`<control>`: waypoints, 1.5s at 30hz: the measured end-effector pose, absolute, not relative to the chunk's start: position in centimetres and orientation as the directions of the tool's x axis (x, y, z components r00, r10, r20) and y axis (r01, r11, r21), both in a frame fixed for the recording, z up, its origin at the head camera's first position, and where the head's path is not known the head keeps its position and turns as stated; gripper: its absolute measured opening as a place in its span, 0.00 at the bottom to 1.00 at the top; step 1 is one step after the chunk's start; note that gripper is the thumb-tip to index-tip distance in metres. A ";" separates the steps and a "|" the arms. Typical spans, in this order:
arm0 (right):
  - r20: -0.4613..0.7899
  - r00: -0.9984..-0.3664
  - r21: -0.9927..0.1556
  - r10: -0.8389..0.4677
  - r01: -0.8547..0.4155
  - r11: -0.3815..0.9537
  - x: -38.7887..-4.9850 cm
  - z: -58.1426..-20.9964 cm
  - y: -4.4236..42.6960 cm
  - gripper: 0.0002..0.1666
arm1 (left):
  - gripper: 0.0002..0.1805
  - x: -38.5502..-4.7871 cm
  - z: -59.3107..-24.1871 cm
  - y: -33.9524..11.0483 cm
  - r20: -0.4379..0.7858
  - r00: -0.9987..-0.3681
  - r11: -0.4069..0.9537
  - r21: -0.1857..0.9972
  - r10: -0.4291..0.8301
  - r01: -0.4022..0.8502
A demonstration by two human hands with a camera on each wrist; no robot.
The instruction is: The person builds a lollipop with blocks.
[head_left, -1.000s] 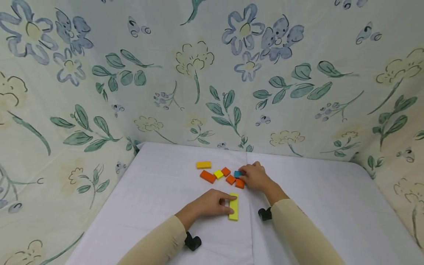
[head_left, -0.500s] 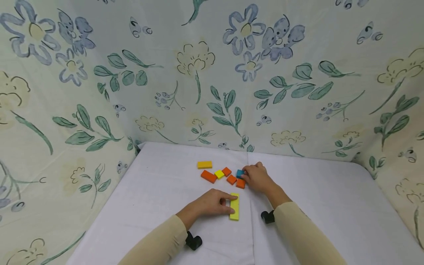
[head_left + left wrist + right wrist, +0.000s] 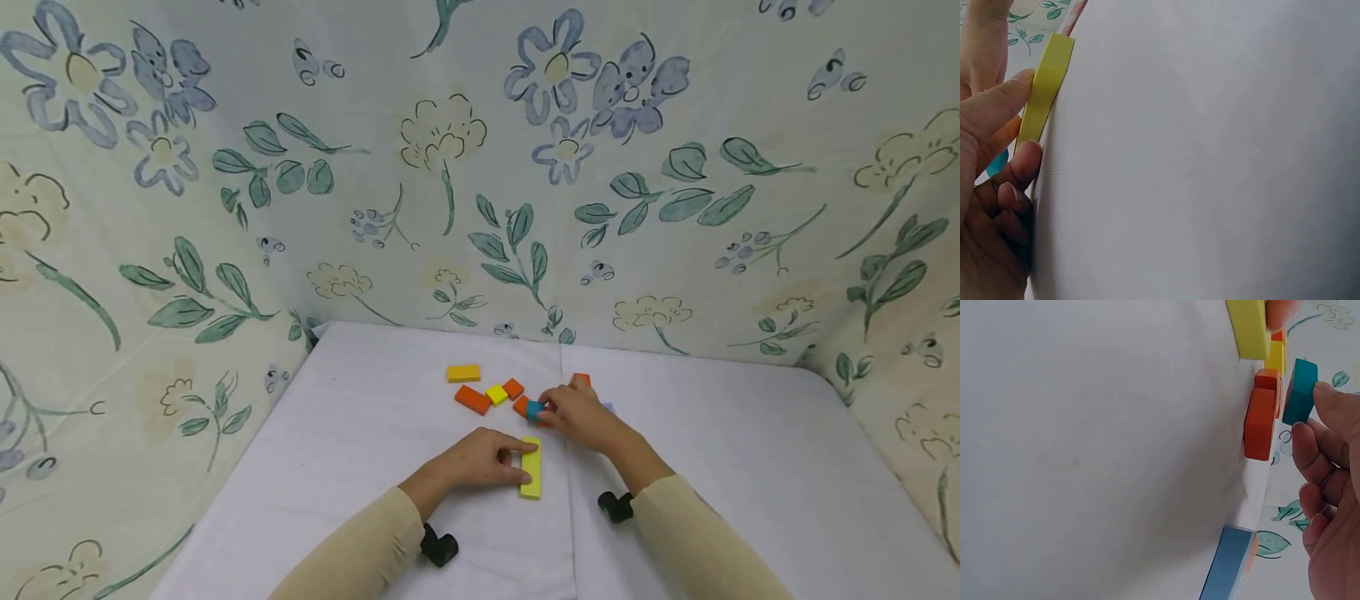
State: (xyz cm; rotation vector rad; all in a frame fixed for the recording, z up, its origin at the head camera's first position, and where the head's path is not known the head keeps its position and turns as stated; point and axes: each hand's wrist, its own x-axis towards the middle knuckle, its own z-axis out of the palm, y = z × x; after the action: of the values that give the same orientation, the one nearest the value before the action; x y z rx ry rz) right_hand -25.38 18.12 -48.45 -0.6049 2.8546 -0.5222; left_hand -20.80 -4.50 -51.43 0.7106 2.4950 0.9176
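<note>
Head cam: loose blocks on white cloth (image 3: 360, 467), floral backdrop (image 3: 442, 208) behind; amber block (image 3: 463, 373) at far L of the cluster; nearer, long orange block (image 3: 472, 400), then small yellow block (image 3: 497, 395) & small orange block (image 3: 513, 388), all close together; more orange pcs (image 3: 520, 406) under/beside the R hand (image 3: 588, 414), partly hidden by it & what it holds; red-orange pc (image 3: 581, 380) pokes out past R knuckles; blue block (image 3: 1229, 565) lies apart from the cluster per R wrist cam, mostly blocked by the hand in head view; black wrist units (image 3: 439, 546) below both forearms.

Long yellow block (image 3: 531, 479) is on the cloth, on the person's side of the cluster; long axis runs approx near-far, far end twd the orange pcs; L hand (image 3: 480, 457) comes in from its L, thumb & index slightly spread, holding it, other fingers curled.

Teal block (image 3: 1301, 392) is up off the cloth, just over the orange pcs; R thumb & fingers pinch it, gap only block-wide, rest curled; tilted in R wrist view; can't tell its true long axis.
</note>
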 end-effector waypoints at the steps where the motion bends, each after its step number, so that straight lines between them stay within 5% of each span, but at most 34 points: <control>1: -0.102 -0.897 -0.376 -0.431 -0.366 0.851 -25.2 -48.4 18.0 0.20 | 0.27 -20.8 -51.5 -4.5 -0.179 -0.797 0.658 0.680 0.577 0.323; 24: -0.114 -0.892 -0.292 -0.438 -0.391 0.873 -23.7 -49.2 17.5 0.14 | 0.27 -20.8 -51.5 -4.4 -0.180 -0.793 0.662 0.671 0.582 0.333; 45: -0.100 -0.896 -0.326 -0.432 -0.381 0.865 -23.6 -49.4 17.4 0.14 | 0.27 -20.8 -51.5 -4.4 -0.189 -0.793 0.669 0.666 0.580 0.331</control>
State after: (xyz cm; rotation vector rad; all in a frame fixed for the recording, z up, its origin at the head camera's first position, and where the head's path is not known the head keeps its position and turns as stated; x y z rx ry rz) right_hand -23.61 17.42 -49.39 -0.6298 2.8689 -0.4501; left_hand -20.78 -4.41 -51.47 0.7146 2.4984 0.8879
